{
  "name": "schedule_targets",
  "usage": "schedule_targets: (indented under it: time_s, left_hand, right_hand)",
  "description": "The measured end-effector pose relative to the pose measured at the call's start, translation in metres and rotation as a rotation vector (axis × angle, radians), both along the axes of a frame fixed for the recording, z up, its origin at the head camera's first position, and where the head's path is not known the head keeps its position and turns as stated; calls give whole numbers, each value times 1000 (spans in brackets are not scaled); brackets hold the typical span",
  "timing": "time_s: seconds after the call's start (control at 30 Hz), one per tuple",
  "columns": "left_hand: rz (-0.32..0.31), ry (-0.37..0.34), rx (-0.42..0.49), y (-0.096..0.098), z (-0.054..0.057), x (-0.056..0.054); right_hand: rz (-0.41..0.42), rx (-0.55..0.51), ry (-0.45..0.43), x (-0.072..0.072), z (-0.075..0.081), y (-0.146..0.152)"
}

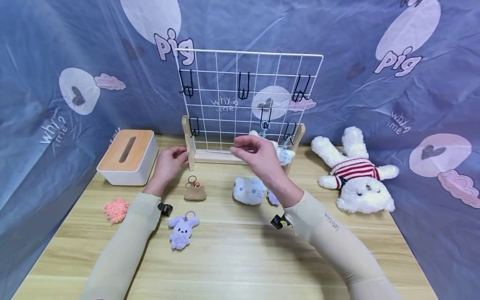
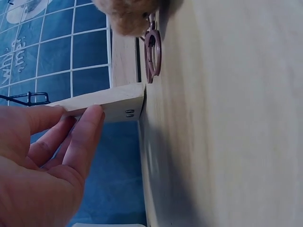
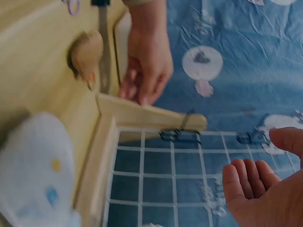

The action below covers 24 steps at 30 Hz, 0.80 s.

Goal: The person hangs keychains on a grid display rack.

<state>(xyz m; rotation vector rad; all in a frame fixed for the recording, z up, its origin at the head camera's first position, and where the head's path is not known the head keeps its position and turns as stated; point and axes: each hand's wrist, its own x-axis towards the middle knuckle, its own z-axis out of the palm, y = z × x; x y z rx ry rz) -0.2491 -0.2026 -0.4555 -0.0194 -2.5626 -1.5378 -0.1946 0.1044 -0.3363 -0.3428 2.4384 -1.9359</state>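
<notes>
White wire grid rack (image 1: 236, 90), left hand (image 1: 169, 166) at its wooden post (image 1: 189, 143)

Blue-grey printed cloth (image 1: 225, 25), lettered "pig" and "why me?", hangs behind and along both sides; below it spreads a light wood-grain table (image 1: 232, 258); the rack stands upright at the table's rear, its grid set between that left post and a matching right post (image 1: 298, 135), with a pale wooden crossbar (image 1: 213, 157) low down; black wire hooks (image 1: 243, 85) hang in an upper and a lower row.

To the right, a white teddy bear (image 1: 360, 179) in a red-and-white striped sweater lies face up, head toward the viewer; to the left sits a white tissue box (image 1: 127, 177) with a slotted wooden lid.

Cream sleeves (image 1: 125, 241) cover both arms; the left hand is relaxed, fingers loosely bent, thumb and fingertips touching the left post's outer side; the right hand (image 1: 262, 160) is raised in front of the grid, holding nothing, its fingers gently bent and its thumb apart from them.

A white-and-blue plush (image 1: 286, 156) hangs from a lower hook, partly hidden by the right hand; on the table lie a pale-blue kitten plush (image 1: 247, 191), a lavender bunny keychain (image 1: 181, 233) nearer the viewer, a brown plush keychain (image 1: 195, 193) just in front of the left post, and a coral yarn tuft (image 1: 116, 210) beside the left sleeve; a small lavender item (image 1: 273, 198), mostly covered by the right forearm, is too hidden to identify.
</notes>
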Motion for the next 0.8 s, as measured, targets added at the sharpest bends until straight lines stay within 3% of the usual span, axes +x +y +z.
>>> schedule_targets:
  time_s: [0.4,0.63,0.8]
  left_hand:
    - [-8,-8,-20,2,-1,-2]
    - [-10,-9,-15,1,-1,-1]
    - [-9,-14,-13,1,-1,-1]
  right_hand:
    - [180,131,-141,18,-57,-40]
    - [251,140,-175,24,-74,-55]
    - [296,209,-178,29,-84,-66]
